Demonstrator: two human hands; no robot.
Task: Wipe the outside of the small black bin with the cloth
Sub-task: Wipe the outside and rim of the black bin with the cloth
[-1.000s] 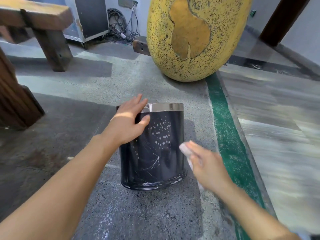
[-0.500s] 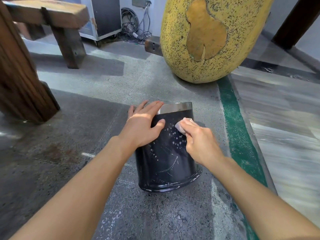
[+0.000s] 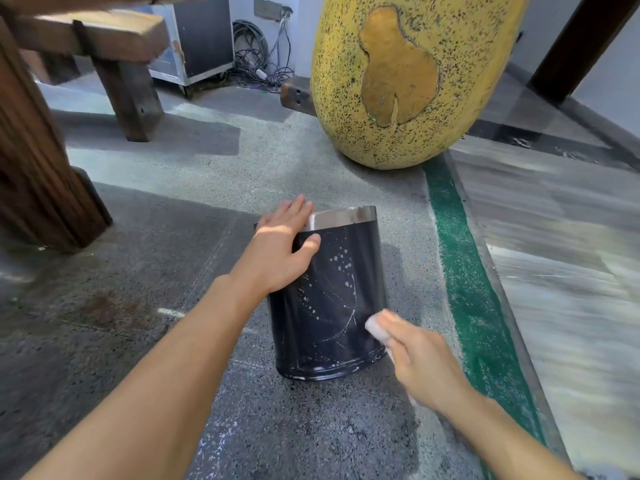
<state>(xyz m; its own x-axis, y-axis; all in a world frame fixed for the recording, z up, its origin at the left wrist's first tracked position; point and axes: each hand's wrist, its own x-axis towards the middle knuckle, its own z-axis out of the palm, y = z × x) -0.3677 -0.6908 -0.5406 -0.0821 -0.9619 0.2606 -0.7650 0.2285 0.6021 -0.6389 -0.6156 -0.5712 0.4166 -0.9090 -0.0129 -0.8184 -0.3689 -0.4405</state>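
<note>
We look down at a small black bin [image 3: 332,306] with a silver rim [image 3: 343,216], standing on a speckled grey floor [image 3: 242,174]. The left hand [image 3: 277,251] rests on the bin's upper left side. Its grip is spread, with the fingers straight across the rim and the thumb flat on the black wall, hiding that corner of the bin. The right hand [image 3: 422,362] is at the bin's lower right edge, its grip pinching a pale cloth [image 3: 375,329] against the wall near the base. The hand covers most of the cloth. White spots and thin streaks mark the side facing us, between the two hands.

Beyond the bin and to its right sits a large yellow speckled object [image 3: 346,98] with an orange patch, well apart from it. A green stripe [image 3: 464,271] runs along the floor near the bin's right side. Left of the bin stands a thick wooden post [image 3: 34,168]. Farther back on that side is a wooden bench [image 3: 104,39] and, behind it, a metal cabinet [image 3: 201,36] and tangled dark cables [image 3: 256,53].
</note>
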